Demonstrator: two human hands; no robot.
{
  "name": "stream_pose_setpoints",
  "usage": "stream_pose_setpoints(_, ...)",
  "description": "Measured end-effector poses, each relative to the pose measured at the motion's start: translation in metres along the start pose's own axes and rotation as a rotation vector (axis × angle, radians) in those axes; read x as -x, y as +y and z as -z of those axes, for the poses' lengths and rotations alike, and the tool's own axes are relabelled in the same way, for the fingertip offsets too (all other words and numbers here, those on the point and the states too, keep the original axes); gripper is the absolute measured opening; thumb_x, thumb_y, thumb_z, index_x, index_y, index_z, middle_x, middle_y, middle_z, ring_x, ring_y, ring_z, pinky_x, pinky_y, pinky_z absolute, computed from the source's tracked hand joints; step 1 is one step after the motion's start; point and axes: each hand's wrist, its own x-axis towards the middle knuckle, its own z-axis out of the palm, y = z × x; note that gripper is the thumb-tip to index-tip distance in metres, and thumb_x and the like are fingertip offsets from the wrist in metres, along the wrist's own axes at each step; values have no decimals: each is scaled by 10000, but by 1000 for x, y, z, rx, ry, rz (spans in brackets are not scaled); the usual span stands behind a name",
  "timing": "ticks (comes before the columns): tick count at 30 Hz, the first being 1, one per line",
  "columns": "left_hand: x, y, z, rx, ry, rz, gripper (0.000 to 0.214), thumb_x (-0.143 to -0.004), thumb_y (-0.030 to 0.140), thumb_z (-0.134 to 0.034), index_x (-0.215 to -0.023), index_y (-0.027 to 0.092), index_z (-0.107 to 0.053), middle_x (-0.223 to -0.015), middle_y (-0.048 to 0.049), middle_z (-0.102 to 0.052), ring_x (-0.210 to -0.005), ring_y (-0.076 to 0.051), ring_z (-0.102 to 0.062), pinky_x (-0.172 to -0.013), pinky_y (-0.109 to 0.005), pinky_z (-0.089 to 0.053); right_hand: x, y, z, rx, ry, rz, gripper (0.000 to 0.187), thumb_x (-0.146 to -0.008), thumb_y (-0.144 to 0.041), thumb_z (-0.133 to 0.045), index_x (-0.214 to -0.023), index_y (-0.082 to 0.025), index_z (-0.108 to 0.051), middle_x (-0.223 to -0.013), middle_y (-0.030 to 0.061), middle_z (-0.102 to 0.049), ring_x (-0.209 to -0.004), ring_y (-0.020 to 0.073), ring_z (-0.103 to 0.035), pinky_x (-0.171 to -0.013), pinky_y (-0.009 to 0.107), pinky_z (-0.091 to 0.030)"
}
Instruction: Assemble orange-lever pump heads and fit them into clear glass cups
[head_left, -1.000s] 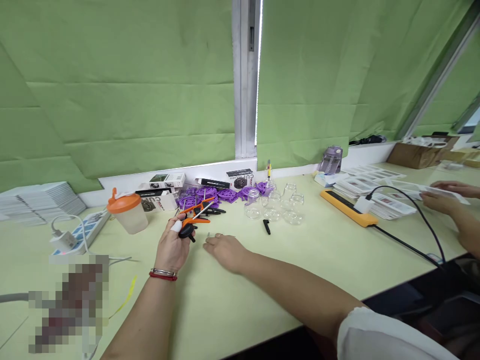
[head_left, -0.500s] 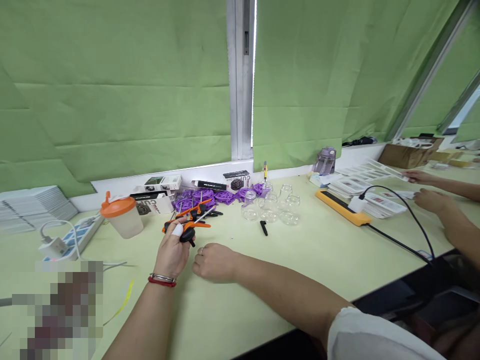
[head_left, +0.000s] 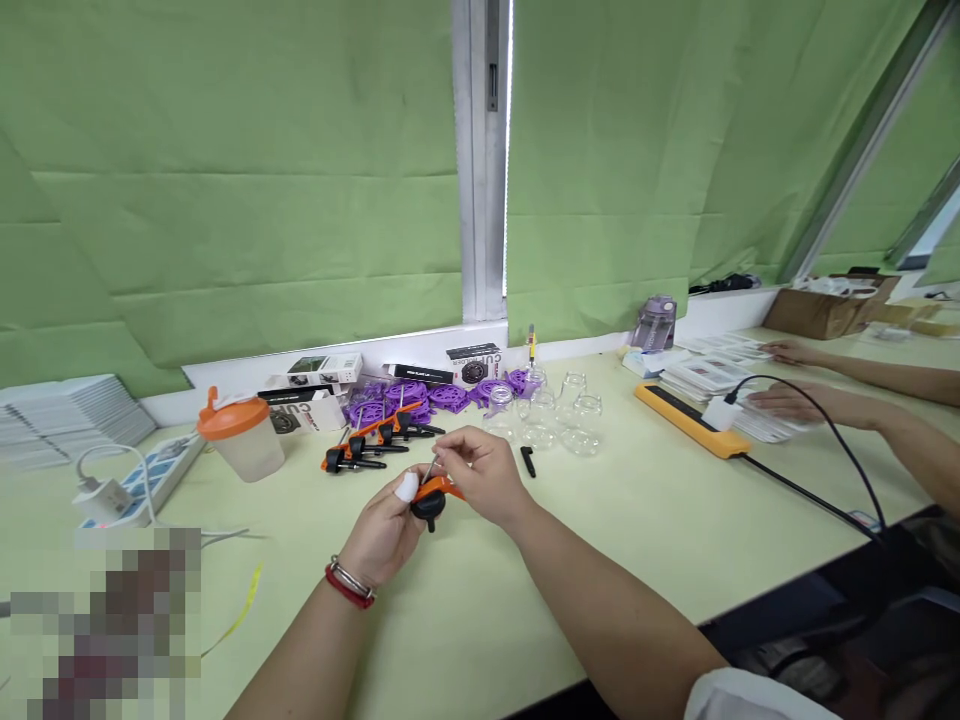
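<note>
My left hand (head_left: 382, 535), with a white wrap on the thumb, is closed around an orange-and-black part (head_left: 429, 503) with a round black body and a short stem pointing down. Fingertips of my right hand (head_left: 487, 475) pinch the thin metal rod (head_left: 430, 467) that rises from this part. Behind my hands lie several similar orange-and-black parts (head_left: 367, 450) in a slanted row. Purple openwork pieces (head_left: 405, 395) are heaped beyond them. To the right of the heap stand several clear rounded bottles (head_left: 579, 428), with a small black L-shaped piece (head_left: 528, 461) in front.
An orange-lidded cup (head_left: 244, 440) and a white power strip (head_left: 142, 480) are on the left. Printed boxes (head_left: 304, 408) line the wall. On the right lie a yellow power strip (head_left: 694, 424) with cables and paper stacks (head_left: 712, 375), where another person's hands (head_left: 795, 400) work.
My left hand has moved right and nearer with the orange-and-black part. My right hand has risen to it and now pinches its rod. The other person's hands shifted left over the papers.
</note>
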Motion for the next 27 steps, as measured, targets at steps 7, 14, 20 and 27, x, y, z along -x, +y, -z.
stream_pose_setpoints(7,-2,-4,-2,25,-18,25,248,-800,321,-646,-977,158,-704,-963,-81,-653,-920,-195,-548,-826,-298,-406,7,-4,0,67,-54,25,115,-798,-216,-567,-841,-172,-664,-773,33,-672,-689,142,-647,-664,265,-547)
stream_pose_setpoints(14,-2,-7,-1,20,-36,38,243,-823,306,-620,-998,158,-698,-1010,-90,-658,-964,-204,-551,-851,-303,-395,6,-1,2,59,-47,-25,119,-795,-237,-576,-839,-167,-662,-765,33,-668,-658,140,-643,-643,263,-544)
stream_pose_setpoints(20,0,-6,-7,48,-32,84,194,-769,305,-688,-864,137,-710,-844,-71,-664,-816,-184,-564,-764,-302,-403,8,0,3,208,-174,-59,147,-792,-201,-554,-848,-170,-686,-848,41,-696,-774,152,-653,-700,264,-521)
stream_pose_setpoints(27,0,-8,0,56,-4,123,220,-778,333,-683,-854,128,-705,-809,-77,-650,-760,-173,-548,-690,-299,-407,8,-3,6,437,-289,-2,195,-798,-128,-552,-826,-209,-727,-813,21,-691,-796,144,-618,-763,281,-470)
